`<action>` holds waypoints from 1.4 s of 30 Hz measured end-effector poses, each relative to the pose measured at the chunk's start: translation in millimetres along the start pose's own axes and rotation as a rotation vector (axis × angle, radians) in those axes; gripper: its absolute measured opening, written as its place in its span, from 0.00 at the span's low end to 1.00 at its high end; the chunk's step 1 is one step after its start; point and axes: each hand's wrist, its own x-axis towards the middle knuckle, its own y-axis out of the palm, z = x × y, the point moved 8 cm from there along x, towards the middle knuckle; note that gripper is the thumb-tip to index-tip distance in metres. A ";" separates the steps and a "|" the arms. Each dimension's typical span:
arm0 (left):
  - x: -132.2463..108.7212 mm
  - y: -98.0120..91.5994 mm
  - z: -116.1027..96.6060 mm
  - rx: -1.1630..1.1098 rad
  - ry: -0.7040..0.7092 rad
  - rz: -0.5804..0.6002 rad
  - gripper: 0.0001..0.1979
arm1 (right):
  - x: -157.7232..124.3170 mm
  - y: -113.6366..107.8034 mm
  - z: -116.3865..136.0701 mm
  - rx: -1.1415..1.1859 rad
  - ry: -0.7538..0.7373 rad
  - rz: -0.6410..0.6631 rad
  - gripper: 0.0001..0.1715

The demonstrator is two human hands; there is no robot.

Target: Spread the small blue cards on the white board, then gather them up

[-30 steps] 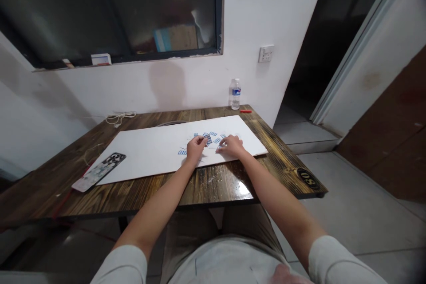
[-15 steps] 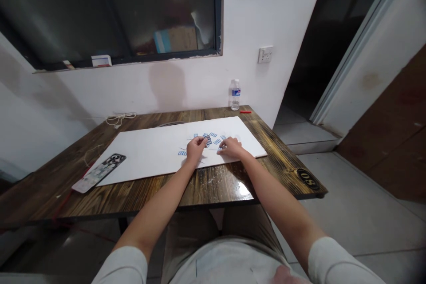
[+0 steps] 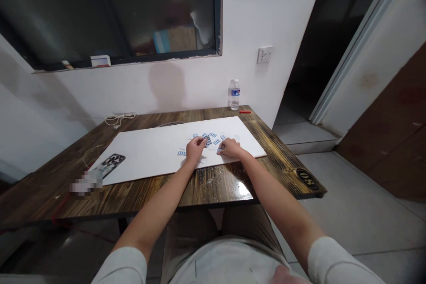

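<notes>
My left hand is closed in a pinch on a small dark striped piece, held just over the white board. To the right of it, my right hand has its fingers bent together, low over the board. A bit of blue shows by those fingertips; what they hold, if anything, is too small to make out. Several small blue-striped pieces lie scattered beyond and between my hands. Another blue-striped piece rests left of my left wrist. Thin dark lines or slivers are also on the board.
The board lies on a dark wooden table. A patterned phone case, partly blurred out, overlaps the board's left edge. Toward the wall are a white cable, a plastic bottle and a red pen-like stick.
Both hands stay almost in place. The dark striped piece is still in my left hand, and my right fingers have shifted only slightly.
</notes>
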 end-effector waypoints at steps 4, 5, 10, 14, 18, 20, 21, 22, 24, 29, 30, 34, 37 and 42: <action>-0.8 0.4 -1.1 -0.001 0.009 0.007 0.14 | 2.8 0.2 2.8 0.035 -0.091 -0.015 0.15; -0.9 0.5 -1.4 -0.002 0.009 0.009 0.14 | 2.9 -0.2 3.6 0.040 -0.115 -0.021 0.15; -1.1 0.2 -3.3 0.001 0.005 0.013 0.13 | 0.1 -2.2 8.7 0.056 -0.219 -0.021 0.12; -0.9 -0.3 -5.2 0.013 -0.001 0.019 0.13 | -1.0 -4.3 10.6 0.090 -0.275 -0.051 0.11; -0.9 0.2 -7.0 0.007 -0.014 0.027 0.14 | 4.5 -0.8 8.3 0.122 -0.316 -0.087 0.10; -1.0 0.2 -7.6 -0.002 -0.022 0.026 0.14 | 8.5 1.2 6.5 0.128 -0.337 -0.109 0.11; -1.0 0.1 -7.9 -0.006 -0.025 0.024 0.14 | 10.2 1.5 5.6 0.129 -0.347 -0.125 0.12; -1.2 0.0 -8.2 -0.007 -0.028 0.024 0.14 | 11.3 1.0 4.9 0.129 -0.357 -0.143 0.13; -1.6 -0.4 -9.1 0.001 -0.028 0.023 0.13 | 11.6 -1.8 4.5 0.133 -0.384 -0.179 0.14; -3.6 -1.0 -12.2 0.031 -0.011 0.034 0.14 | 6.2 -10.4 5.2 0.210 -0.430 -0.184 0.12; -4.0 -0.9 -12.5 0.031 -0.011 0.036 0.14 | 5.9 -11.2 4.5 0.234 -0.419 -0.171 0.11; -3.9 -0.5 -11.5 0.021 -0.021 0.037 0.14 | 6.4 -16.1 2.8 0.371 -0.364 -0.168 0.13; -2.7 -0.2 -8.4 0.010 -0.035 0.032 0.14 | 7.4 -20.2 3.3 0.522 -0.328 -0.190 0.16; -0.7 0.7 -4.0 0.030 -0.024 0.045 0.15 | 5.5 -20.1 6.5 0.847 -0.284 -0.161 0.22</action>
